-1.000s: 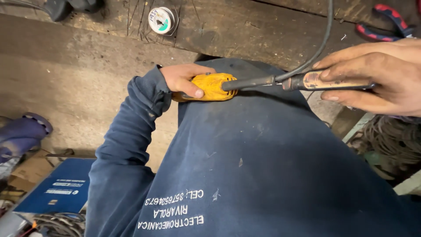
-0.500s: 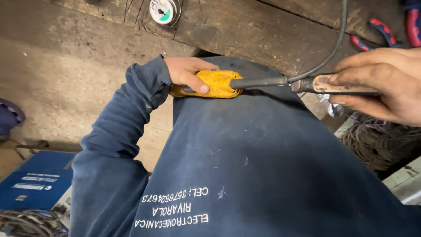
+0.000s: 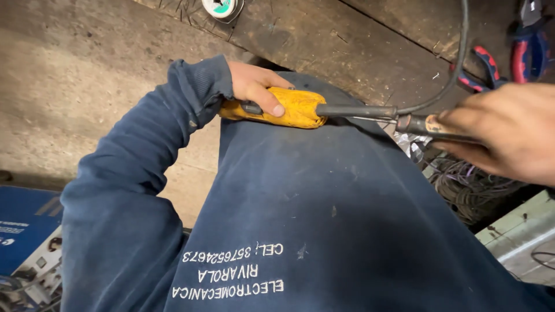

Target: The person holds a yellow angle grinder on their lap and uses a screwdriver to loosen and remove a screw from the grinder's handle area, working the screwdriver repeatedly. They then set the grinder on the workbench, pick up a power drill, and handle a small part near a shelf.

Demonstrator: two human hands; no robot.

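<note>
Gripping a worn yellow tool handle (image 3: 283,108), the left hand (image 3: 254,86) wraps its fingers (image 3: 267,103) over the top, thumb pressed along the near side. The handle is fat, rounded and smudged with dark grime, and it lies across a fold of dark blue cloth (image 3: 324,214) that fills the middle of the view. Out of the handle's far end, away from the left fingers, runs a dull grey metal shaft (image 3: 355,111), straight and round, toward the right hand.

The right hand (image 3: 509,136) closes over a second, rust-brown cylindrical piece (image 3: 430,125) that meets the end of that shaft; its fingers are curled tight around it, though the fingertips themselves are blurred and partly cut off by the frame edge. A dark cable (image 3: 457,63) rises from just beside the joint and curves up out of view.

Beyond both sets of fingers lies a rough, scratched wooden bench (image 3: 358,40), dark and stained. Pliers with red and blue grips (image 3: 485,69) rest on it above the right hand, only partly visible. A small round spool (image 3: 221,7) is cut off at the top edge. Below the right fingers a tangle of thin wire (image 3: 468,188) sits in shadow, hard to make out. A blue box (image 3: 23,225) shows at the lower left.
</note>
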